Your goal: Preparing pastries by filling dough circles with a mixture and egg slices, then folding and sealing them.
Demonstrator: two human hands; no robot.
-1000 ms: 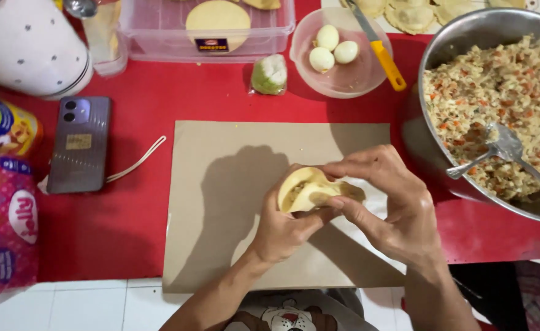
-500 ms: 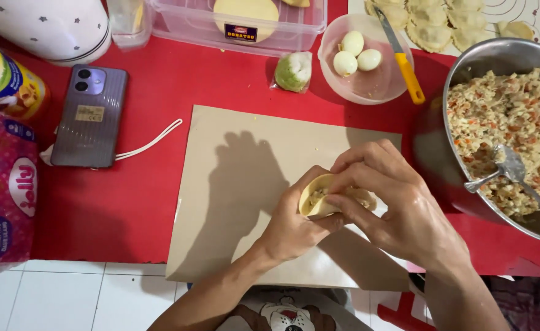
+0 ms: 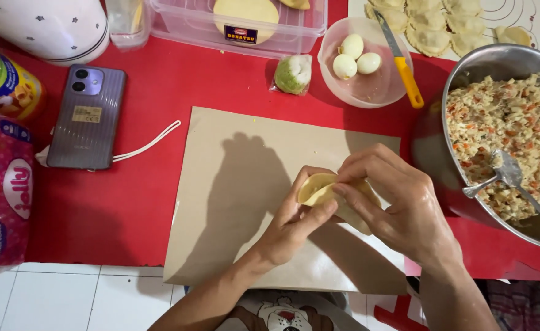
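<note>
- Just below the frame's centre, the left hand [image 3: 294, 224] cups a pale folded dough round [image 3: 316, 187], fingers curled under it and thumb pressed along its lower edge.
- The right hand [image 3: 398, 208] comes from the lower right, fingertips pinched closed on the dough's top seam.
- Both hands hover above a brown paper sheet [image 3: 239, 184] lying on the red tabletop [image 3: 135, 202].
- At the right edge stands a metal bowl [image 3: 466, 67] of chopped filling with a spoon [image 3: 509, 175] resting in it.
- Top centre: a clear bowl [image 3: 374, 92] holding three peeled eggs [image 3: 356, 56], and a yellow-handled knife [image 3: 402, 61] laid across its rim.
- A purple phone [image 3: 86, 116] lies in the upper left.
</note>
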